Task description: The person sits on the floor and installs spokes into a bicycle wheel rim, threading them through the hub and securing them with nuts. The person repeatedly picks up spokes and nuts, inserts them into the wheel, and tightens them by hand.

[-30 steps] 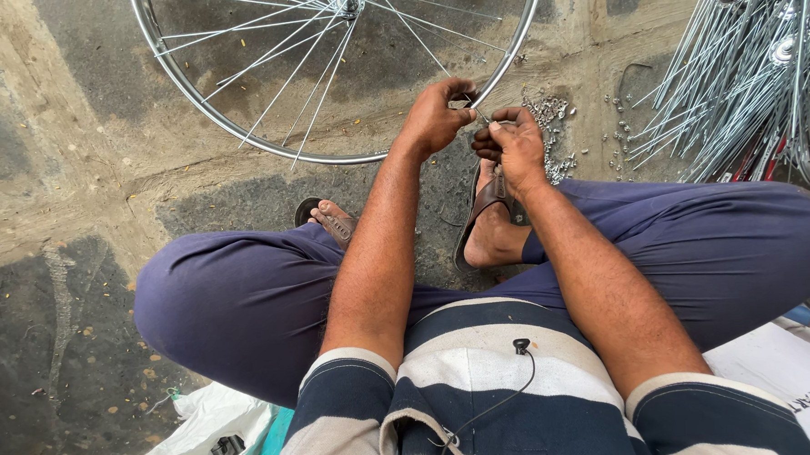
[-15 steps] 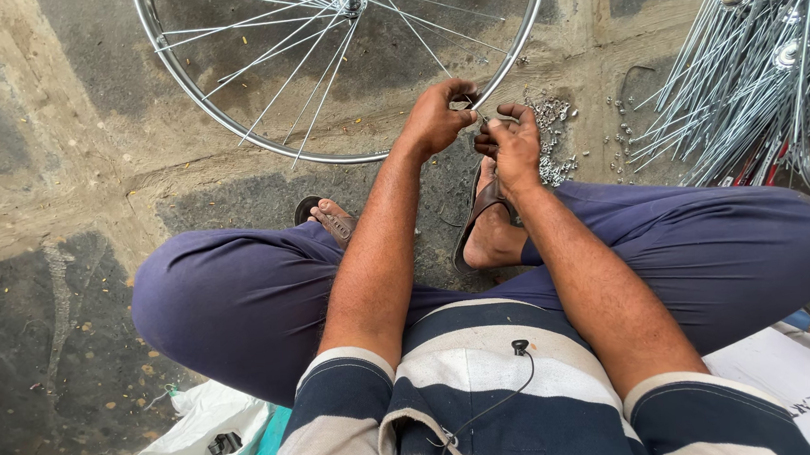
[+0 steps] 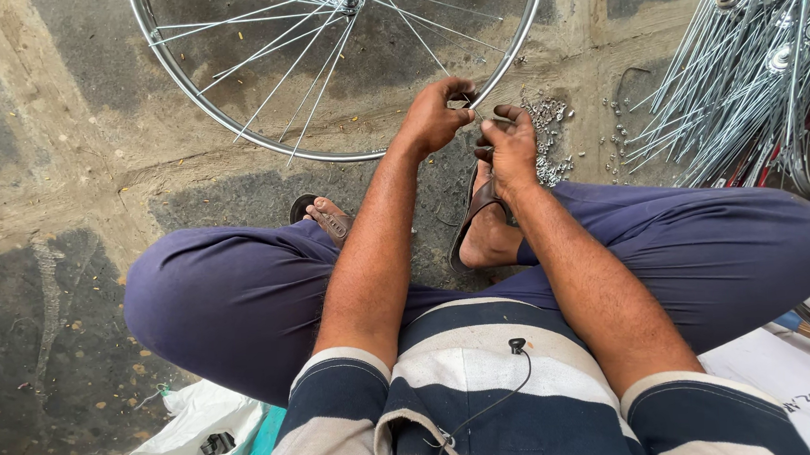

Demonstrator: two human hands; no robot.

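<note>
A bicycle wheel rim (image 3: 265,144) with thin metal spokes lies flat on the stone floor in front of my crossed legs. My left hand (image 3: 435,115) pinches a small tool or nipple at the rim's near right edge. My right hand (image 3: 511,146) is right beside it, fingers curled around a thin spoke end. The two hands almost touch. What sits between the fingertips is too small to make out.
A heap of small metal nipples (image 3: 546,126) lies on the floor just beyond my right hand. A bundle of loose spokes and hubs (image 3: 744,67) fans out at the upper right. A white plastic bag (image 3: 195,432) is by my left knee.
Both hands stay at the rim's edge; the fingers have shifted slightly as they work the small part. The view has drifted a little.
</note>
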